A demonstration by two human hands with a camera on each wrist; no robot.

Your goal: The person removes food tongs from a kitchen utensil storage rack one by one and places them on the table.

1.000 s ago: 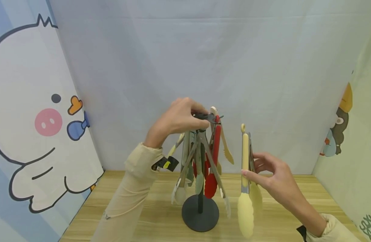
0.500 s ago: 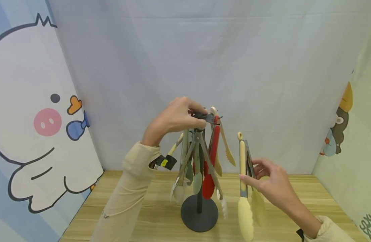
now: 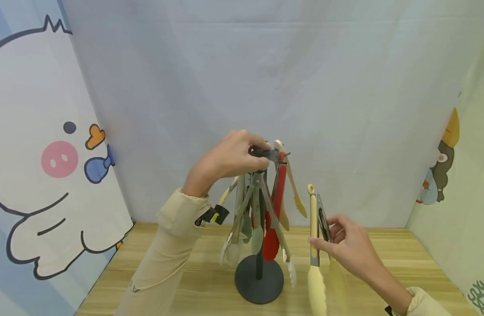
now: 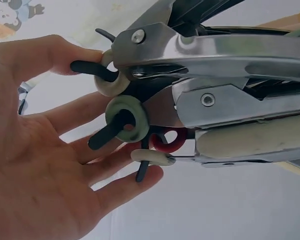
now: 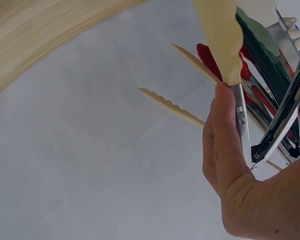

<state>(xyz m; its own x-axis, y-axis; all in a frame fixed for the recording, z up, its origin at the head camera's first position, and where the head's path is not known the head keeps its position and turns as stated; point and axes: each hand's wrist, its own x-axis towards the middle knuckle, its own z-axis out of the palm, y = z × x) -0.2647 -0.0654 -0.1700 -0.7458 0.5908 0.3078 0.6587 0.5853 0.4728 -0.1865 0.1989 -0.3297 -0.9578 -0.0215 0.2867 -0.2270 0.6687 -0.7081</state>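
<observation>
A black rack with a round base (image 3: 259, 281) stands on the table, hung with several kitchen tongs. My left hand (image 3: 230, 158) grips its top from above. In the left wrist view, the thumb meets a black hook (image 4: 87, 67) and the fingers reach behind others. A green hanging ring (image 4: 115, 110) loops over one hook. My right hand (image 3: 350, 250) holds pale yellow tongs (image 3: 314, 228) by their two arms, apart from the rack. These hang spread, tips down, ring uppermost. Red tongs (image 3: 271, 241) and white-tipped tongs (image 3: 277, 232) hang on the rack's near side.
The wooden table (image 3: 202, 298) spreads beneath the rack. Behind it hangs a plain grey-white cloth (image 3: 344, 87). A printed cartoon panel (image 3: 28, 101) borders the left side, and a pale green panel (image 3: 463, 175) the right.
My right hand has lowered the yellow tongs and shifted them slightly left, their arms spreading a little wider. My left hand stays at the rack's top.
</observation>
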